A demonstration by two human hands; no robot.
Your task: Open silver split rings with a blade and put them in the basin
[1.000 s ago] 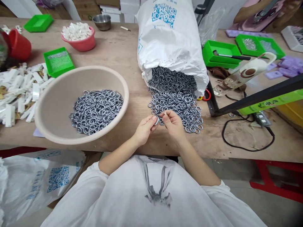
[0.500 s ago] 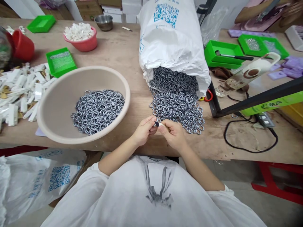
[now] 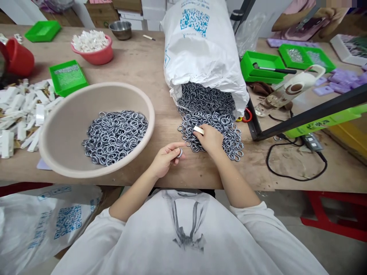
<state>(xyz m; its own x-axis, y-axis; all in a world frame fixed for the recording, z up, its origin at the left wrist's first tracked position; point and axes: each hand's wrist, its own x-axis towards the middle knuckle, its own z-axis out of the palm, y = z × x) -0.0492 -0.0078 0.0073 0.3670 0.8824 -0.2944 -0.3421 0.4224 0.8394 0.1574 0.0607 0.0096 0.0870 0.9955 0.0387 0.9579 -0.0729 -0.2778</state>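
Note:
A grey metal ring (image 3: 179, 153) is pinched between thumb and fingers of my left hand (image 3: 164, 159), its index finger stretched toward the ring pile. My right hand (image 3: 211, 140) is closed around a short white stick with a dark end (image 3: 198, 130), over the pile of rings (image 3: 229, 134). The pile spills from the mouth of a white woven sack (image 3: 206, 65). Left of my hands stands a beige basin (image 3: 61, 133) holding many similar rings (image 3: 117, 133).
White plastic pieces (image 3: 21, 110), a green tray (image 3: 69, 89) and a pink bowl (image 3: 100, 58) lie left. A black metal bar (image 3: 309, 110), bottle (image 3: 289, 91), red-handled scissors (image 3: 247, 115) and cable (image 3: 268, 160) are right. Across the table sits another person (image 3: 304, 21).
My hands have parted: the right, with the white stick, moved up over the ring pile, while the left drew slightly left and down with a ring. The view shifted a little.

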